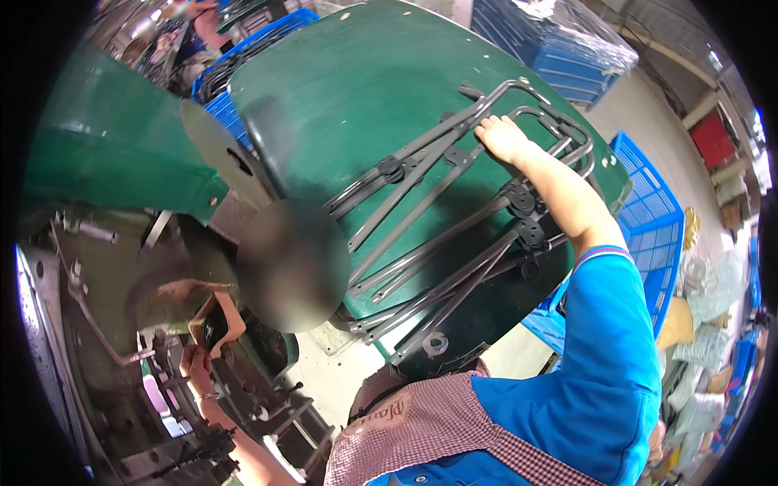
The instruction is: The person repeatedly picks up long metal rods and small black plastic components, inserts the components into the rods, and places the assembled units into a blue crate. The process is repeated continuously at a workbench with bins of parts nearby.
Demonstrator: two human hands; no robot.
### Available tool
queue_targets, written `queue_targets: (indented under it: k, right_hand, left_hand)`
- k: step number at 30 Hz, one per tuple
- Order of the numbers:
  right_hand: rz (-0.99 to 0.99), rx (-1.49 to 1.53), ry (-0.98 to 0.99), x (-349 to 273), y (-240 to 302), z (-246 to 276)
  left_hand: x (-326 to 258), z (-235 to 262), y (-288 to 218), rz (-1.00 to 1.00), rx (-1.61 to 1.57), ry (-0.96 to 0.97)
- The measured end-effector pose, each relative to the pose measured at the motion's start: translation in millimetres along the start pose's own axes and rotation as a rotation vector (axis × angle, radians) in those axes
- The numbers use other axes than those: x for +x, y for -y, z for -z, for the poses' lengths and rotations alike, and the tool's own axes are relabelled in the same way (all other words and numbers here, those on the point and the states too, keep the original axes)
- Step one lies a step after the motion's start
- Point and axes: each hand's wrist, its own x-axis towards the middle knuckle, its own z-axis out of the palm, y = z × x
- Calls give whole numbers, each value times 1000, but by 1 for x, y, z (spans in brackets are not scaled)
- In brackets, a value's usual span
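Right hand [504, 141] gripping a tubular metal frame [392, 168] on the green bench [340, 89]
Left hand [195, 364] at the orange bracket [232, 319]; cannot tell whether its fingers grip.

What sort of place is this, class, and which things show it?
Probably a factory workshop: a green machine, dark tubular metal frames on a green table, and a blue plastic crate.

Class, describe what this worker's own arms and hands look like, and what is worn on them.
The right hand is ungloved; its arm wears a short blue sleeve with a striped hem. The left hand looks ungloved too, with a thin band round its wrist.
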Motion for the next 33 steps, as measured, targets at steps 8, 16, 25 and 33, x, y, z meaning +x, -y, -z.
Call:
queue_targets:
  k: [8,16,25,33]
  right_hand:
    - [410,137,-384,8,-42,44]
    - [697,85,-432,-42,6,158]
    - [797,247,-387,-95,147,199]
    - [941,167,71,-142,258,218]
  left_hand:
    - [-175,57,15,169,-325,106]
    - [-218,-4,-41,213,-404,20]
    - [-207,-6,-7,155,-382,-107]
    - [-208,-13,-43,296,-443,-35]
